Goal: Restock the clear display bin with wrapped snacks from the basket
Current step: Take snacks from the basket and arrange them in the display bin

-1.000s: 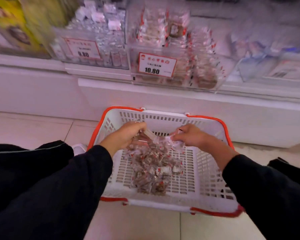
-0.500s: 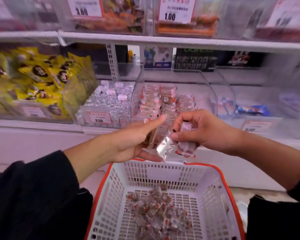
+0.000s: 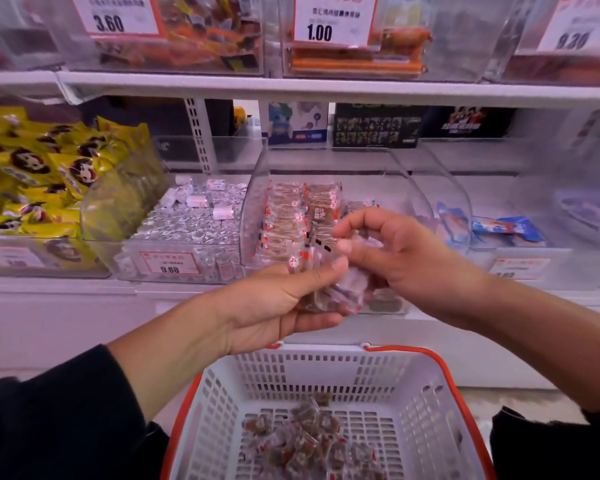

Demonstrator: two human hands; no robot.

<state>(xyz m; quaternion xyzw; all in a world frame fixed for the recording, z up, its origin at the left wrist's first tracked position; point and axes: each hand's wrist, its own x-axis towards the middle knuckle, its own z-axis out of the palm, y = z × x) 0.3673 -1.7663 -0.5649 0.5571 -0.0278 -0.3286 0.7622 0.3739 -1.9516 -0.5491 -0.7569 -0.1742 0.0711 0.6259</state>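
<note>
Before clear bin [image 3: 329,188]: left grip [image 3: 274,306] cupping snacks [image 3: 329,292]; right grip [image 3: 395,251] pinching (same bunch).

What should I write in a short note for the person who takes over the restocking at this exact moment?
Left hand: palm up, holds a bunch of wrapped snacks in front of the clear display bin.
Right hand: fingers pinch at that bunch.
Done: some rows already stand in the bin.
Left: place this bunch in the bin, then move the remaining pile from the basket on the floor below.
</note>
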